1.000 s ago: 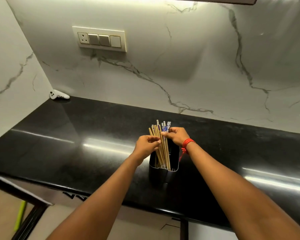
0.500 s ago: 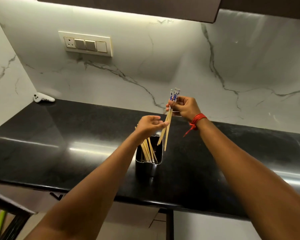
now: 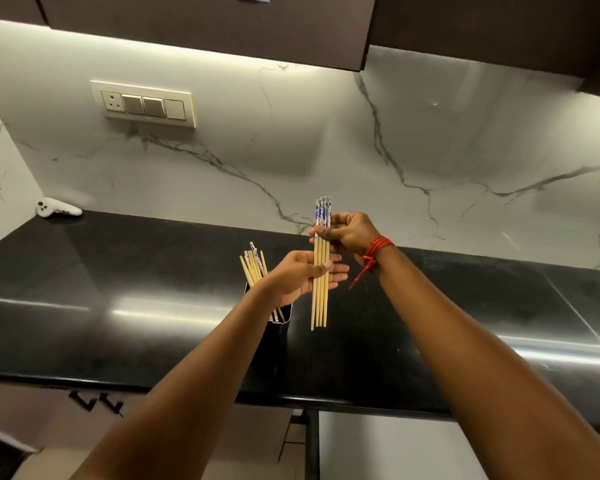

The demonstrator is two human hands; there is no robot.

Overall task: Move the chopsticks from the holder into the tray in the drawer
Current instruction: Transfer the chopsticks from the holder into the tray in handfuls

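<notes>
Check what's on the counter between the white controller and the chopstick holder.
Nothing: the head view shows only bare black counter with light glare between the controller and the holder.

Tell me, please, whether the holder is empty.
Not empty: several chopsticks stand in the holder; the right hand holds a separate bunch.
</notes>
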